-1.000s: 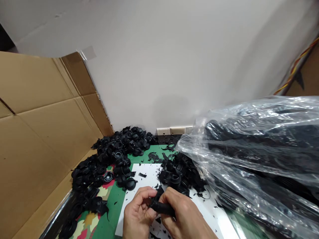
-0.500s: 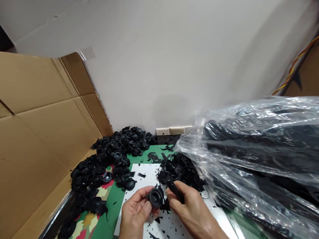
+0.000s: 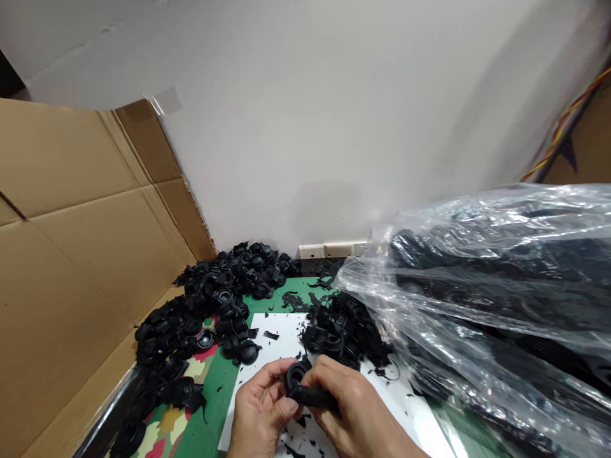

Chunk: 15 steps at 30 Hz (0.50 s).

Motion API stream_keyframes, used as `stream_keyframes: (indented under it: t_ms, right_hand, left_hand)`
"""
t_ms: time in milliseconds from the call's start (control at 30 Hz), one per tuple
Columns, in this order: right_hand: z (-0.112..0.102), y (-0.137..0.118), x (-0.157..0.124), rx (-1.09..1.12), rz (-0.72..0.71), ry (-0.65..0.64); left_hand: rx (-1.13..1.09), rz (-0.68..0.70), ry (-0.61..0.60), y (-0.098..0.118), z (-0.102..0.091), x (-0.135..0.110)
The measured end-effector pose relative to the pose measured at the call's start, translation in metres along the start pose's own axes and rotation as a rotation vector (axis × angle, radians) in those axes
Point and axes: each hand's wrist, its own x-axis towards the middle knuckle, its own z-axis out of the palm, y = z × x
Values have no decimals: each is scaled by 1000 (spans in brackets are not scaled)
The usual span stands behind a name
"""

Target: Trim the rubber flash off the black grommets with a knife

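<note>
My left hand point(image 3: 260, 412) is closed around a small round black rubber part point(image 3: 294, 374), held above a white sheet point(image 3: 286, 343) near the bottom middle. My right hand point(image 3: 351, 416) is closed on a dark stick-like tool point(image 3: 312, 398), and the tool's tip rests against the rubber part. Both hands touch each other at the part. A small heap of black rubber parts point(image 3: 341, 334) lies just beyond my right hand. A larger heap of similar parts point(image 3: 210, 312) spreads to the left of the sheet.
A brown cardboard sheet point(image 3: 81, 242) stands along the left. A big clear plastic bag point(image 3: 491, 299) full of black parts fills the right. Black trimmings litter the white sheet and green mat point(image 3: 210, 407). A white wall and socket strip point(image 3: 334, 249) lie behind.
Half a second ago my hands were apart, with the part shown face-on; now the right hand has come back in and the tool is against the part again.
</note>
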Motion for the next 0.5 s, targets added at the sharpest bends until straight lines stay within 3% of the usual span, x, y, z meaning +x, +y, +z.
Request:
stream_keyframes:
  t_ms: [100,200,300,400,500]
  right_hand:
    - [8,9,-1,-218,-61,0]
    - [11,12,-2,-473,-160,-10]
    - [12,8,-5,-537,-211,-15]
    - [10,4,-7,-553,-109,10]
    - [1,6,-5,-499,93,74]
  left_hand:
    - [39,19,19,-4,-3,2]
    - [97,156,70,-8,-4,2]
    - [175,282,96,-10,-2,1]
    - [192,275,116,-8,2,-1]
    - [105,157,100,-2,4,-3]
